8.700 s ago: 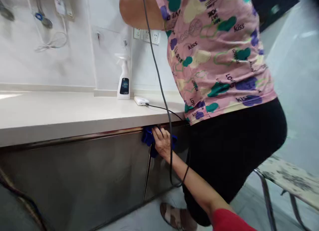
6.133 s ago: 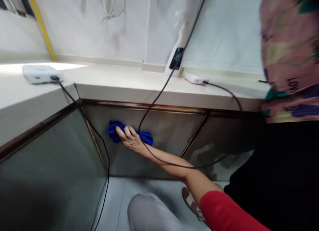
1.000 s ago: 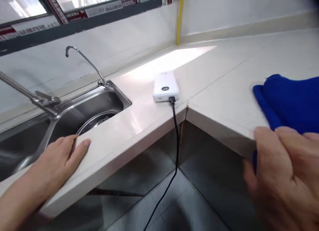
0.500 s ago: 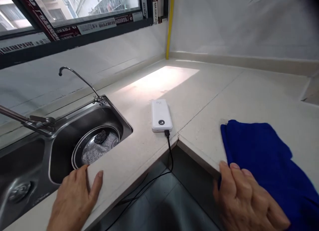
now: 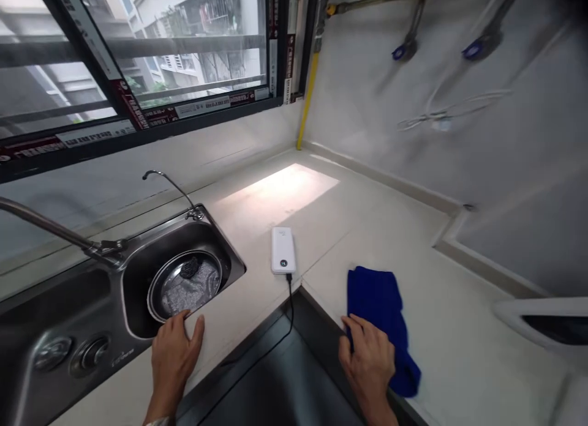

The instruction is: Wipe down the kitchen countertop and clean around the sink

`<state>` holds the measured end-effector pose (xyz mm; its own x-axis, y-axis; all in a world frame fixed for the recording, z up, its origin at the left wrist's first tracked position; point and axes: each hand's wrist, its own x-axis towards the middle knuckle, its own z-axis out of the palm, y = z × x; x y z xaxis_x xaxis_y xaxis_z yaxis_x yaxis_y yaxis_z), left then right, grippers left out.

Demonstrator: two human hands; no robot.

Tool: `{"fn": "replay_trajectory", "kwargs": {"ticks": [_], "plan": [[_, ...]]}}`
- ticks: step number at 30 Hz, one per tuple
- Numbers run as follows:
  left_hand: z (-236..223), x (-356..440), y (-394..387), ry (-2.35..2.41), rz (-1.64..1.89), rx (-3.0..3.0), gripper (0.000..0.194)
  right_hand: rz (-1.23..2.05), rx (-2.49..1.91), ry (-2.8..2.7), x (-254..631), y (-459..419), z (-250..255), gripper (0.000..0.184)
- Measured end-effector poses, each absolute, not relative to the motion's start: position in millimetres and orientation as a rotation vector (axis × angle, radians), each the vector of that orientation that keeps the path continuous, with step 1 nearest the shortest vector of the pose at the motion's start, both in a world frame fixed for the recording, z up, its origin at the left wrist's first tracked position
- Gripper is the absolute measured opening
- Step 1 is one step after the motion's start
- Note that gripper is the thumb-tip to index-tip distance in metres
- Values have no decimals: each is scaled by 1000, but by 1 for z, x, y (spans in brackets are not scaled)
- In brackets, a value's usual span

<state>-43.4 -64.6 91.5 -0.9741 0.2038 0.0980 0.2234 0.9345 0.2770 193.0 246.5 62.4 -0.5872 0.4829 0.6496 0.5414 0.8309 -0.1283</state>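
Note:
My left hand (image 5: 176, 351) rests on the pale counter beside the sink, fingers toward the sink's front rim and thumb spread apart. It holds nothing. Under the faucets, a round metal pan (image 5: 158, 300) sits in the right sink basin (image 5: 138, 291), with a dark scouring pad (image 5: 189, 267) and clear liquid or film inside. My right hand (image 5: 367, 355) lies at the counter's inner edge, fingertips on the near left border of a folded blue cloth (image 5: 374, 291). Its thumb stands apart from the fingers. Between the hands, farther back, lies a white power bank (image 5: 283, 250) with a black cable (image 5: 291, 313) plugged in.
The L-shaped counter (image 5: 321, 230) turns a corner beyond the power bank. A tall faucet (image 5: 50, 224) and a thin tap (image 5: 172, 184) rise behind the sink. A yellow pipe (image 5: 309, 101) runs down the corner. A white object (image 5: 546, 310) with a dark panel stands at right.
The view has tilted up and swung right, showing more wall, pipes and window. My right hand has shifted slightly along the blue cloth's edge. My left hand stays by the sink.

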Motion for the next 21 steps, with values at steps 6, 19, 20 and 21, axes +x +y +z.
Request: {"fn": "replay_trajectory", "kwargs": {"ticks": [6, 19, 20, 21], "plan": [[101, -48, -60, -3078, -399, -403, 72, -38, -887, -2313, 179, 255, 73, 17], [115, -50, -53, -3149, -378, -416, 81, -11, -867, -2456, 183, 257, 66, 28], [114, -51, -54, -3165, -398, -407, 80, -10, -867, -2463, 183, 257, 65, 30], [113, -52, -55, -3181, -424, -399, 79, -10, -867, -2468, 184, 257, 63, 31]]}}
